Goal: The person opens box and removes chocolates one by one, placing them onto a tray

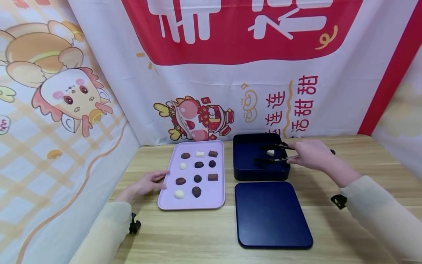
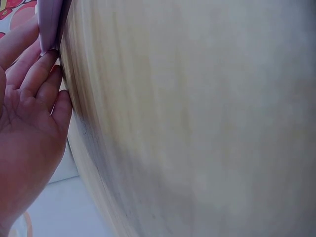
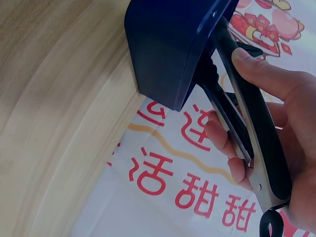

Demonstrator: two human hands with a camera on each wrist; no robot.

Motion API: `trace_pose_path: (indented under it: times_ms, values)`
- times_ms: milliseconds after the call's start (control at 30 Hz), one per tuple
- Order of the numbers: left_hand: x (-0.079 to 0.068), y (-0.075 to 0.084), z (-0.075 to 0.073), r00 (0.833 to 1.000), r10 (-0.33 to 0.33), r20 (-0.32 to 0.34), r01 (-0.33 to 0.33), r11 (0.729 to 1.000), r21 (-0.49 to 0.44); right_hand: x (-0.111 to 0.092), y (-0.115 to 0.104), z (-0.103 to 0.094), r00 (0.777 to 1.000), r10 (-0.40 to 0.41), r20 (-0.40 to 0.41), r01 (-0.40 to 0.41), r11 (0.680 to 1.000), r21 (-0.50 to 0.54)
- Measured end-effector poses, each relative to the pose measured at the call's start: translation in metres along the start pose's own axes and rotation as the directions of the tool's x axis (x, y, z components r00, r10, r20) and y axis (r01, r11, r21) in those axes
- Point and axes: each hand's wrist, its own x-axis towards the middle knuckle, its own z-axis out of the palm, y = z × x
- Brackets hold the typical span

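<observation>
At the left rim of a lilac tray [image 1: 204, 204], my left hand [image 1: 150, 182] touches the edge with extended fingers. Several chocolates lie on the tray in loose rows, among them a white round one [image 1: 179, 194] and a dark square one [image 1: 213, 177]. My right hand [image 1: 311, 154] holds black-and-silver tongs [image 3: 266, 148], thumb on one arm and fingers curled round the other. The tong ends reach into a navy box [image 1: 262, 175], spread apart. Between them, inside the box, is a small white chocolate [image 1: 270, 152].
A navy lid [image 1: 273, 214] lies flat in front of the box. Wood-grain table [image 1: 197, 234] surrounds both tray and box. A printed cloth [image 1: 250, 77] hangs right behind them, and another patterned cloth [image 1: 66, 154] borders the left side.
</observation>
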Motion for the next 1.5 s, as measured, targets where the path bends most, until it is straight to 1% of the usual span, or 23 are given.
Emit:
trace_pose_path:
  times_ms: [133, 267, 400, 533, 700, 767, 933, 1000, 1133, 1267, 1367, 1433, 1500]
  values:
    - [0.0, 0.001, 0.001, 1.0, -0.001, -0.005, 0.001, 1.0, -0.002, -0.001, 0.005, -0.002, 1.0, 0.025, 0.015, -0.026, 0.999, 0.026]
    - [0.002, 0.001, 0.001, 1.0, 0.008, -0.005, -0.008, 1.0, 0.017, -0.001, 0.006, -0.006, 0.999, 0.031, 0.029, -0.031, 0.999, -0.01]
    - [0.001, 0.001, 0.001, 1.0, -0.004, -0.007, 0.005, 1.0, 0.027, 0.0, 0.001, -0.011, 0.999, 0.036, 0.04, -0.034, 0.999, -0.034]
    - [0.0, 0.003, 0.001, 1.0, -0.019, -0.009, 0.02, 0.999, 0.039, 0.0, -0.006, -0.014, 0.997, 0.063, 0.047, -0.062, 0.998, -0.028]
    - [-0.001, 0.002, 0.002, 0.999, -0.038, -0.014, 0.039, 0.998, 0.04, 0.0, -0.013, -0.011, 0.995, 0.089, 0.034, -0.088, 0.996, -0.014]
    - [0.0, 0.001, 0.003, 0.999, -0.033, -0.012, 0.034, 0.999, 0.022, 0.001, -0.015, -0.01, 0.996, 0.089, 0.024, -0.089, 0.996, -0.011]
    - [-0.001, 0.0, 0.003, 1.0, 0.01, 0.003, -0.01, 1.0, -0.028, 0.002, -0.019, -0.007, 0.995, 0.1, 0.013, -0.1, 0.995, -0.005]
    - [-0.001, 0.0, 0.003, 1.0, 0.018, 0.004, -0.018, 0.999, -0.034, 0.002, -0.019, -0.007, 0.995, 0.102, 0.016, -0.102, 0.995, -0.001]
    - [-0.001, 0.001, 0.002, 1.0, 0.02, 0.004, -0.02, 0.999, -0.042, 0.004, -0.01, -0.006, 0.996, 0.091, 0.014, -0.091, 0.996, -0.014]
    - [-0.001, 0.001, 0.002, 1.0, 0.012, 0.0, -0.012, 0.999, -0.037, 0.009, 0.006, -0.009, 0.997, 0.07, 0.038, -0.071, 0.997, 0.031]
    - [-0.001, 0.0, 0.002, 1.0, 0.0, -0.002, 0.0, 1.0, -0.026, 0.014, 0.018, -0.015, 0.995, 0.053, 0.089, -0.063, 0.992, 0.106]
    - [-0.001, 0.0, 0.001, 1.0, -0.009, -0.006, 0.009, 1.0, -0.016, 0.017, 0.025, -0.021, 0.991, 0.045, 0.124, -0.061, 0.99, 0.128]
    - [-0.001, 0.0, 0.0, 1.0, -0.004, -0.006, 0.004, 1.0, -0.009, 0.022, 0.031, -0.028, 0.987, 0.035, 0.156, -0.057, 0.989, 0.139]
